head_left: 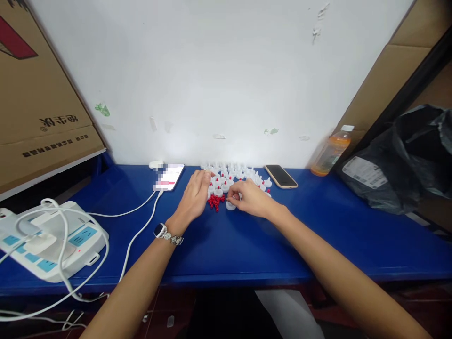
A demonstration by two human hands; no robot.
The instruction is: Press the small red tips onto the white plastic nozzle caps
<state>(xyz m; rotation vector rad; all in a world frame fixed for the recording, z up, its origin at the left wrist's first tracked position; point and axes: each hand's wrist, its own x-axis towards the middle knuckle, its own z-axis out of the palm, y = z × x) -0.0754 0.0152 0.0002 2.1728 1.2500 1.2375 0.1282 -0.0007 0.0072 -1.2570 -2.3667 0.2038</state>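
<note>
Nearest me, my forearms reach up from the bottom edge to mid-frame on the blue table (247, 245). My right hand (252, 198) pinches a white cap (230, 205), flat, with no long axis I can see. My left hand (196, 195) rests open by the red plugs (215, 201). Many white caps (231, 176) behind look fitted with red; a small heap of plugs remains.

Blue table (247, 245), smooth with a soft sheen. White caps (229, 176) look like glossy plastic, red bits (215, 201) matt beside them. Wristwatch (165, 233) glints, metal links. Power strip (52, 240) in smooth white plastic. Matt brown cardboard (38, 108) on the left, and a crinkled, shiny black plastic bag (406, 160) on the right.
</note>
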